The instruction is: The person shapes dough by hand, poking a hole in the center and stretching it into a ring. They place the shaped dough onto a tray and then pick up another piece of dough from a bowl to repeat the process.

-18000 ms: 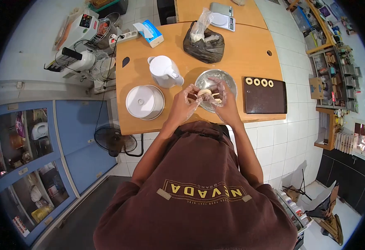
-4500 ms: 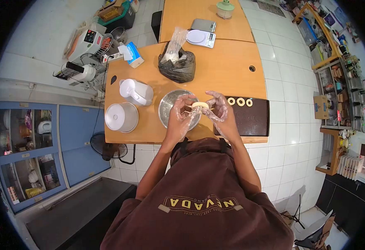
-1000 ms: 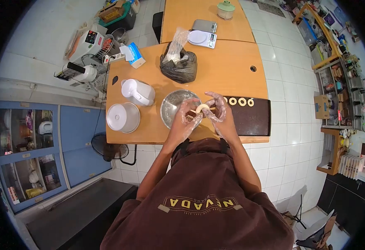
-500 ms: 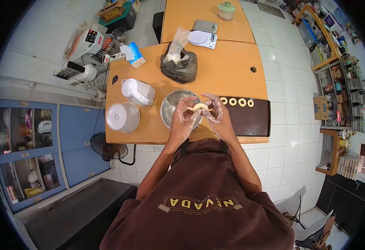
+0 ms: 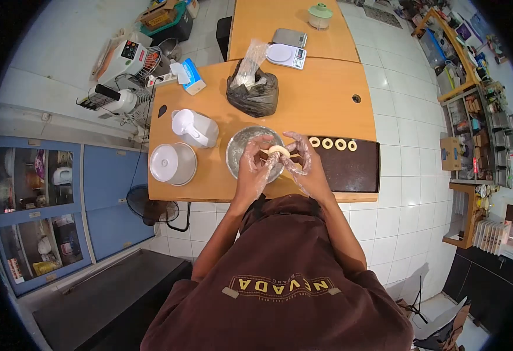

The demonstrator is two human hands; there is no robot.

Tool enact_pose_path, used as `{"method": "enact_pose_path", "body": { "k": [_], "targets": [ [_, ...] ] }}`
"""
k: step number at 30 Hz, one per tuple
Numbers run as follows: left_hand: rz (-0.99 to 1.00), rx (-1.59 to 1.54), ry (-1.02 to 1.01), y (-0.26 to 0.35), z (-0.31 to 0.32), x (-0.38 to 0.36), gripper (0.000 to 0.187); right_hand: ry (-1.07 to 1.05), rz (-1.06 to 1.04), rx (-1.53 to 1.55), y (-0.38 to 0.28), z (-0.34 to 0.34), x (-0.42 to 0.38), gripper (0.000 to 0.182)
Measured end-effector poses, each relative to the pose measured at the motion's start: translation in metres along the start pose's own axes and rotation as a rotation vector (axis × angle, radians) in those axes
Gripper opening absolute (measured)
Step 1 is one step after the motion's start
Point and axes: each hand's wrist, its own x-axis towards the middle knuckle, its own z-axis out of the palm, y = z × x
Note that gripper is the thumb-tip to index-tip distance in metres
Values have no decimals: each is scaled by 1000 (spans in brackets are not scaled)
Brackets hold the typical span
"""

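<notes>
A pale ring of dough (image 5: 278, 150) is held between my two hands, above the right side of a metal bowl (image 5: 239, 146) dusted with flour. A thin light stick seems to pass through the ring, its ends showing on both sides. My left hand (image 5: 256, 161) grips the ring and stick from the left, thumb against the dough. On the other side my right hand (image 5: 304, 161) pinches them with thumb and fingers. Flour coats both hands. Several dough rings (image 5: 327, 143) lie in a row along the far edge of a dark tray (image 5: 350, 169).
Left of the bowl stand a white pitcher (image 5: 195, 128) and a white lidded tub (image 5: 171, 164). Beyond it are a black plastic bag (image 5: 253, 96), a white scale (image 5: 285, 55), a grey scale (image 5: 290, 37) and a blue box (image 5: 192, 77). A green-lidded container (image 5: 320, 16) stands farthest back.
My thumbs have shifted slightly around the dough ring, which has moved a little to the left. Both hands still hold it above the bowl.
</notes>
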Motion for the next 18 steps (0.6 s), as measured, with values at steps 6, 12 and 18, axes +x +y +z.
{"method": "enact_pose_path", "body": {
  "k": [6, 12, 18],
  "targets": [
    [6, -9, 0, -2, -1, -4, 45, -36, 13, -22, 0, 1, 2, 56],
    [8, -17, 20, -4, -2, -5, 43, -78, 43, 47, 2, 2, 4, 58],
    [-44, 131, -70, -1, -16, -1, 43, -14, -107, -164, -8, 3, 10, 57]
  ]
}}
